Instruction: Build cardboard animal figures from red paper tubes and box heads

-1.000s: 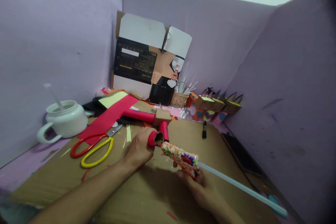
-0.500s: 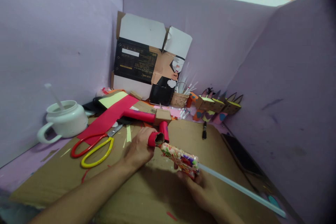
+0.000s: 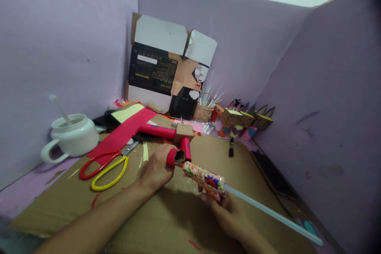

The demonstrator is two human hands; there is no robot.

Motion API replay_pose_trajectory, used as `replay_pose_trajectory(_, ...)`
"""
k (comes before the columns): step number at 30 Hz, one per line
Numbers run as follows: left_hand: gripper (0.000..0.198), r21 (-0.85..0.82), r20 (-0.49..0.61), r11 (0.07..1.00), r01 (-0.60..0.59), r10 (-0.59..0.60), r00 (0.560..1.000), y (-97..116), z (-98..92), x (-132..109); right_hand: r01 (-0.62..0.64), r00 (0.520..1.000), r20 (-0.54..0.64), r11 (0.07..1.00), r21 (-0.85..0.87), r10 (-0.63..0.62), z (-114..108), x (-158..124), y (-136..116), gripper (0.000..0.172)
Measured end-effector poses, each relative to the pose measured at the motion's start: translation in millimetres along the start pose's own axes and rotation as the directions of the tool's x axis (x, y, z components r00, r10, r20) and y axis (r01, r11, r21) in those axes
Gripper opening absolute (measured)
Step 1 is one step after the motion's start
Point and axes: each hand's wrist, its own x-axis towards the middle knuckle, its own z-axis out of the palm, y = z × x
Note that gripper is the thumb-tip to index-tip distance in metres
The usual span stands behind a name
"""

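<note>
My left hand (image 3: 159, 167) is closed round a short red-covered cardboard tube (image 3: 172, 157), its open end turned to the right. In my right hand (image 3: 222, 210) is a flower-patterned hot glue gun (image 3: 205, 176), with a long translucent glue stick (image 3: 274, 214) sticking out of its back. The gun's nozzle is at the rim of the tube; whether it touches I cannot tell. Just behind the tube stand another red tube (image 3: 185, 147) and a small cardboard box (image 3: 184, 131). A longer red roll (image 3: 157, 130) lies left of that box.
Scissors (image 3: 111, 168) with red and yellow handles lie left of my hand, near a white mug (image 3: 74, 135). A red paper strip (image 3: 125, 133) is behind them. Cardboard animal figures (image 3: 244, 119) and a cup of glue sticks (image 3: 204, 112) stand at the back. A dark phone-like slab (image 3: 274, 174) lies right.
Hardly anything differs. Both hands, the tube and the glue gun keep their places; the whole view has shifted very slightly.
</note>
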Motion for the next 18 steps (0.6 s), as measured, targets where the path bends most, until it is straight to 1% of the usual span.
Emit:
replay_pose_trajectory(3,0.02,-0.02,-0.01,1.0,-0.002,0.001,1.0,0.8,-0.6,0.5,0.003,1.0,0.026,1.0,0.001,-0.003,0.1,0.5,-5.4,0.033)
replay_pose_trajectory(8,0.023,-0.042,-0.029,0.999,0.003,-0.004,1.0,-1.2,0.4,0.5,-0.025,0.999,-0.022,1.0,-0.001,0.024,1.9,0.3,-8.2,0.035)
replay_pose_trajectory(10,0.025,-0.06,-0.029,0.998,0.009,-0.011,1.0,-2.0,0.5,0.3,-0.031,0.999,-0.011,1.0,-0.005,0.031,1.8,0.5,-8.1,0.037)
replay_pose_trajectory(14,0.03,-0.077,-0.019,0.996,0.035,-0.036,0.999,-0.8,-1.0,0.5,0.013,1.0,-0.013,1.0,0.02,-0.013,1.2,1.7,-11.0,0.034)
replay_pose_trajectory(18,0.03,-0.076,-0.02,0.997,0.031,-0.033,0.999,1.9,-2.3,0.9,0.039,0.999,-0.02,0.995,0.087,-0.038,2.2,2.5,-13.8,0.03)
